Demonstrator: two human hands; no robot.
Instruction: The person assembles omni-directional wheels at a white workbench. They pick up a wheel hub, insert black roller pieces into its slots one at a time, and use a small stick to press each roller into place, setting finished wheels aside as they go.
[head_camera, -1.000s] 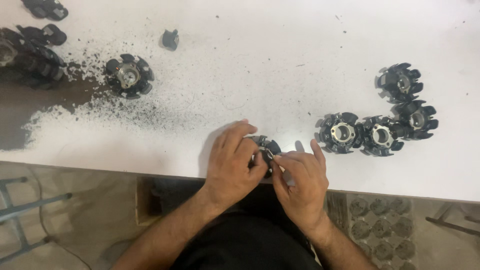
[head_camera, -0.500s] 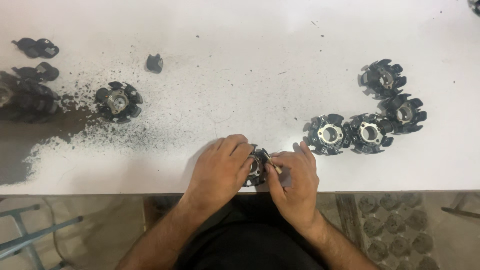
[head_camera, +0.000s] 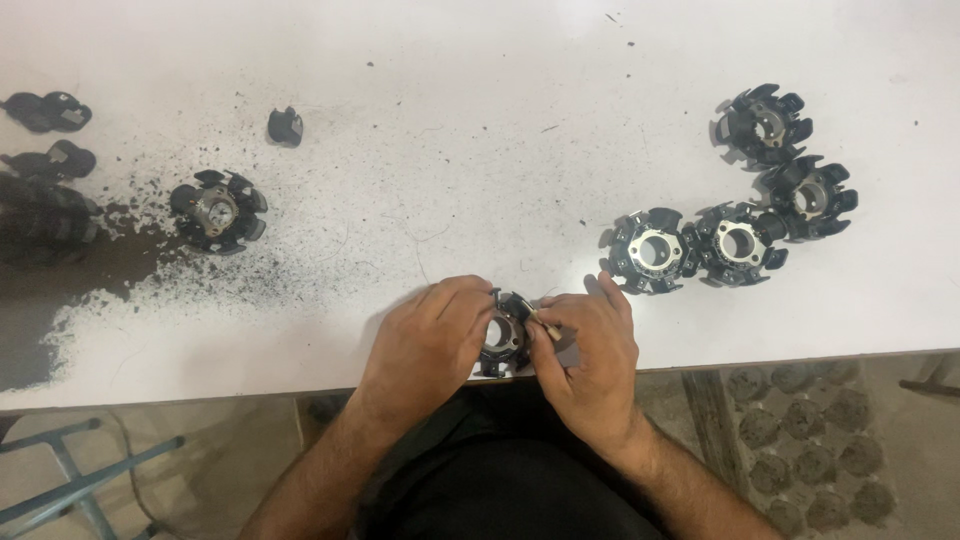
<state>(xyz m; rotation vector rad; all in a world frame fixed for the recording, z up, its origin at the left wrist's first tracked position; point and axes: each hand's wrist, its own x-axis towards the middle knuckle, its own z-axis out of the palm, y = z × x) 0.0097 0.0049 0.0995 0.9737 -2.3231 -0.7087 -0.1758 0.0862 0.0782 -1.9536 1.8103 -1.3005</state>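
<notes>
Our left hand (head_camera: 428, 345) and right hand (head_camera: 590, 350) both grip one black finned ring part (head_camera: 503, 340) at the worktop's (head_camera: 480, 130) near edge. Four like parts (head_camera: 735, 205) cluster toward the right edge; another (head_camera: 217, 210) sits in dark grit (head_camera: 130, 270) leftward.

A white flat table top (head_camera: 450, 120) is speckled with black dust at the left. Black finned round parts with silvery metal centres (head_camera: 655, 250) are seen on it.
</notes>
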